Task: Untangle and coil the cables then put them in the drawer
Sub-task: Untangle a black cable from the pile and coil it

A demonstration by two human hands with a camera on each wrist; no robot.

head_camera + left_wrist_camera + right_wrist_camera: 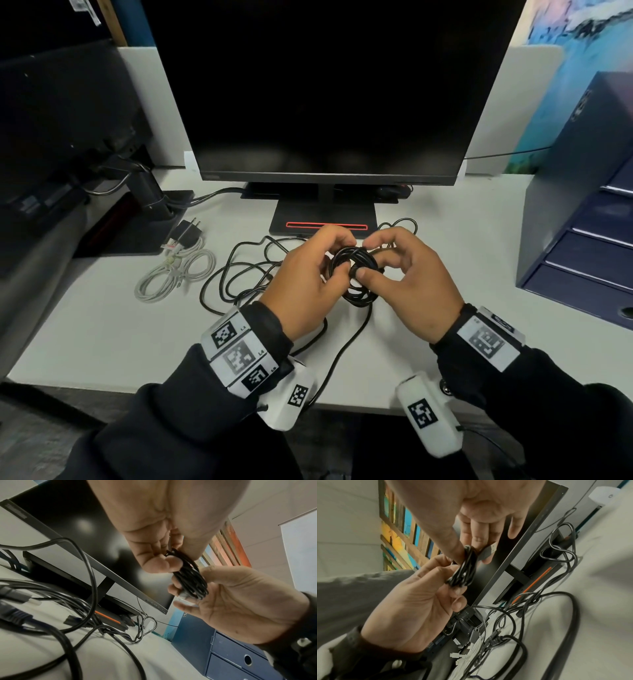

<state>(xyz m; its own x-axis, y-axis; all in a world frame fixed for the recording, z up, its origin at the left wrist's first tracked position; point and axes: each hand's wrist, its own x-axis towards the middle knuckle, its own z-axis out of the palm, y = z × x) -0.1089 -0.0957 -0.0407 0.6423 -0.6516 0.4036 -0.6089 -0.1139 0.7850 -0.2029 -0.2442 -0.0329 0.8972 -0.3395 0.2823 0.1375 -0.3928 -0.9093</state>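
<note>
A black cable wound into a small coil (356, 274) is held above the desk in front of the monitor stand. My left hand (335, 254) pinches the coil's left side between thumb and fingers; in the left wrist view the left hand (175, 557) grips the bundled coil (190, 577). My right hand (365, 258) holds the coil's right side, thumb pressed on the coil (465, 569), fingers pinching its USB plug (488, 551). The right hand (473, 556) is curled round both. Loose black cables (236, 274) lie tangled on the desk under my left wrist. The navy drawer unit (582, 222) stands at the right, its drawers shut.
A white cable (174, 270) with a black plug adapter (186, 229) lies left of the black tangle. The monitor (329, 89) and its stand (325, 219) fill the desk's back. A second monitor's base (144, 205) stands at far left. One black cable (329, 370) runs off the desk's front edge.
</note>
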